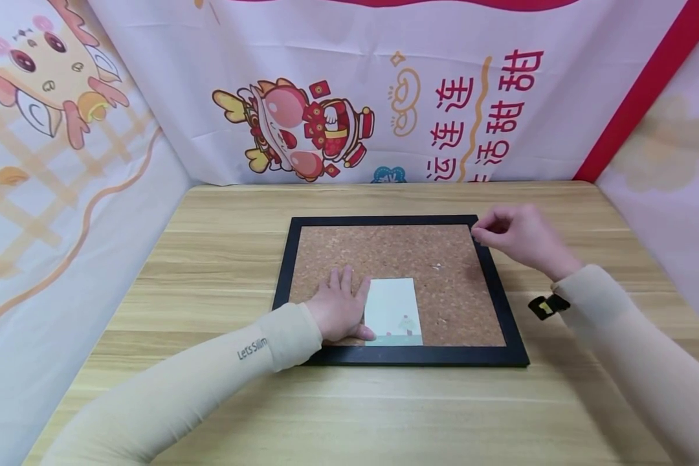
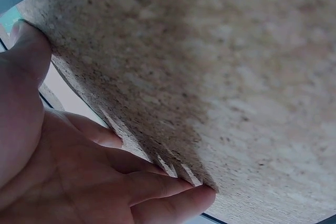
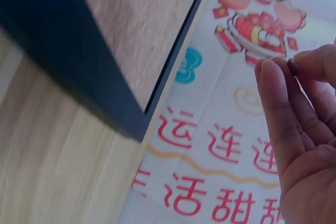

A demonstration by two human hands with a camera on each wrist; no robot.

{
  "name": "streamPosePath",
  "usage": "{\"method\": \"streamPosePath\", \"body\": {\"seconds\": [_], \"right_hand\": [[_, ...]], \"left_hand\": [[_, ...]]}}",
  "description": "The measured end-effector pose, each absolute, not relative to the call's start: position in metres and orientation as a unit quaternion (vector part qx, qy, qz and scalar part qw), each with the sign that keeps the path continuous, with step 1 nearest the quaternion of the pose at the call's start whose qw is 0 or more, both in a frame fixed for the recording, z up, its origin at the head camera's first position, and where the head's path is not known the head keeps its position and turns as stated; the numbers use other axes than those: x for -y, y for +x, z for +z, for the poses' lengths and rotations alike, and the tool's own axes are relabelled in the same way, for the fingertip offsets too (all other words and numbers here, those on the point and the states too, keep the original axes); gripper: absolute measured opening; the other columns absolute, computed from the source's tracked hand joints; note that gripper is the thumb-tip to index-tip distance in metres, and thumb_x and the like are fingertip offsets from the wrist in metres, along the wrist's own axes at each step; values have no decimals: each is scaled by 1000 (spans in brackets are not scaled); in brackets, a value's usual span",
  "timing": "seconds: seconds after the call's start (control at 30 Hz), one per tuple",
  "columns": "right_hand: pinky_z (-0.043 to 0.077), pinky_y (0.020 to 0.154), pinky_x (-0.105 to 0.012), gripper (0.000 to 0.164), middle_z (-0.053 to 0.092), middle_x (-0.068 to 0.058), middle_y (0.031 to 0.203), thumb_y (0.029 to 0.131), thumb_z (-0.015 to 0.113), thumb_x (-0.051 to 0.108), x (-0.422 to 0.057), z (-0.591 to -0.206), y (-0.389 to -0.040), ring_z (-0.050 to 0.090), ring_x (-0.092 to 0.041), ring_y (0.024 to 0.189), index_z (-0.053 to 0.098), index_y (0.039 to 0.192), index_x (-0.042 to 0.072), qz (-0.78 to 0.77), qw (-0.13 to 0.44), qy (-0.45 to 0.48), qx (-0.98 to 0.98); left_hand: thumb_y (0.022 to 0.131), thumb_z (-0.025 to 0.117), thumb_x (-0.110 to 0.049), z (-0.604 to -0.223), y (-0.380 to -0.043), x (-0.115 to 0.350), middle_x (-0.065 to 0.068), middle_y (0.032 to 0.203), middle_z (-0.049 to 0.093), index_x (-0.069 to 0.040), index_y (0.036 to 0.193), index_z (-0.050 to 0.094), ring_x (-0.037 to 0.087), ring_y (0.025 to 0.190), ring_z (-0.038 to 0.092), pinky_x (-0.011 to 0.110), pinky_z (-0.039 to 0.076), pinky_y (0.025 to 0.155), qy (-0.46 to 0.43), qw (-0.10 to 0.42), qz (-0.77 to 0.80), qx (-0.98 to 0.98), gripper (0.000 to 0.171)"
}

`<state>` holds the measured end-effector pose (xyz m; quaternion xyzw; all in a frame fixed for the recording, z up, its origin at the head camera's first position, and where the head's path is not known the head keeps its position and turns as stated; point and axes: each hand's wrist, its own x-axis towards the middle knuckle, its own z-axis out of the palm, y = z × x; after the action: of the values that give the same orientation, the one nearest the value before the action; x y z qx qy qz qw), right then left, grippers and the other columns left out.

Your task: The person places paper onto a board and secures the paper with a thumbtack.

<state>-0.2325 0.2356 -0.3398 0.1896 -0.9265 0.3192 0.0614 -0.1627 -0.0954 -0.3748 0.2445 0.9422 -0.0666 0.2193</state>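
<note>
A cork board [image 1: 384,249] in a black frame lies flat on the wooden table. On its lower middle is a pale note card [image 1: 389,307] with a green strip and a small tree printed at the bottom. My left hand [image 1: 340,307] rests with spread fingers on the cork at the card's left side, its thumb on the card's lower left corner. Above the frame's far right corner, my right hand [image 1: 515,236] pinches a small dark rounded piece [image 3: 293,66] between thumb and fingertip; the rest of that piece is hidden.
A small shiny pin-like thing [image 1: 438,266] sits on the cork, right of the card. Bare wood of the table [image 1: 221,259] surrounds the frame. A printed cloth [image 1: 338,39] hangs behind, with more cloth at both sides.
</note>
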Motion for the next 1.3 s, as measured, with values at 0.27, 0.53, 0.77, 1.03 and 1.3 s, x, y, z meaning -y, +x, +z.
{"method": "streamPosePath", "body": {"seconds": [0.27,0.53,0.77,1.03,1.3], "right_hand": [[50,60,-24,5,69,0,82,89,76,15,-215,-342,-216,58,-17,69,75,89,10,328,56,234,913],[52,62,-26,3,71,2,85,90,75,14,-196,-345,-207,61,-15,71,77,92,13,342,23,266,901],[53,63,-27,8,71,4,86,87,78,12,-182,-344,-196,61,-12,71,77,93,16,340,22,284,896],[53,60,-22,12,72,7,82,79,82,6,-166,-345,-185,64,-3,69,78,88,13,319,93,378,864],[51,64,-14,20,73,6,82,72,85,-2,-152,-346,-171,66,-3,71,77,86,10,343,140,451,812]], "left_hand": [[89,54,-66,-374,-162,96,33,159,9,-6,159,14,52,143,13,57,29,110,246,219,-61,-942,100],[89,53,-66,-374,-161,96,33,158,8,-6,159,14,53,143,13,58,29,110,245,219,-61,-942,100],[90,53,-65,-372,-160,95,33,159,8,-6,159,13,52,144,12,57,28,110,246,220,-64,-942,100],[90,54,-65,-372,-161,96,32,159,6,-7,159,11,51,144,9,57,25,112,240,228,-53,-942,100],[90,53,-65,-372,-161,95,32,159,5,-7,159,10,52,144,8,58,25,111,236,235,-57,-941,100]]}}
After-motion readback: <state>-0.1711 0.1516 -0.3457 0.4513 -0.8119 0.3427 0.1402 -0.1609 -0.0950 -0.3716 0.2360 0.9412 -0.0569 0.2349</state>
